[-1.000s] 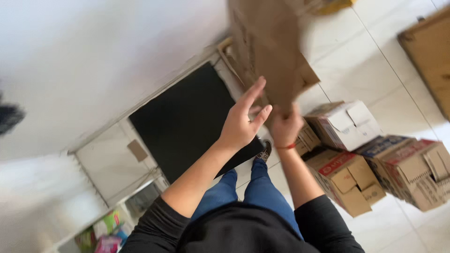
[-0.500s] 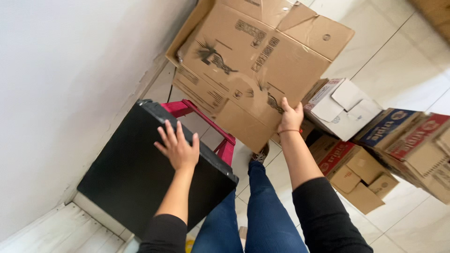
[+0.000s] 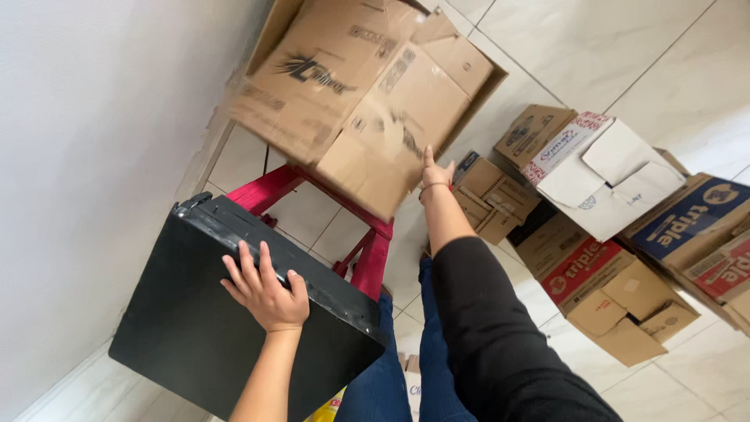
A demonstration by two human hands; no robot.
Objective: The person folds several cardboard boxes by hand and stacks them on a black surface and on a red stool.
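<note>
A big open brown cardboard box (image 3: pixel 367 94) lies tilted on a red metal frame (image 3: pixel 367 250) by the white wall. My right hand (image 3: pixel 435 173) presses flat against the box's lower corner, fingers spread. My left hand (image 3: pixel 266 291) rests on the top edge of a large black box (image 3: pixel 195 328) that stands at the lower left, fingers curled over its rim. My legs in blue jeans (image 3: pixel 398 352) show below.
Several cardboard cartons (image 3: pixel 594 234) are heaped on the white tiled floor (image 3: pixel 625 62) to the right, some printed white, blue and red. A white wall (image 3: pixel 94 125) runs along the left. Something yellow (image 3: pixel 332 408) peeks out near my knees.
The view has swung down. The big cardboard box has moved up and away from me onto the red frame. My left hand has dropped onto the black box's edge.
</note>
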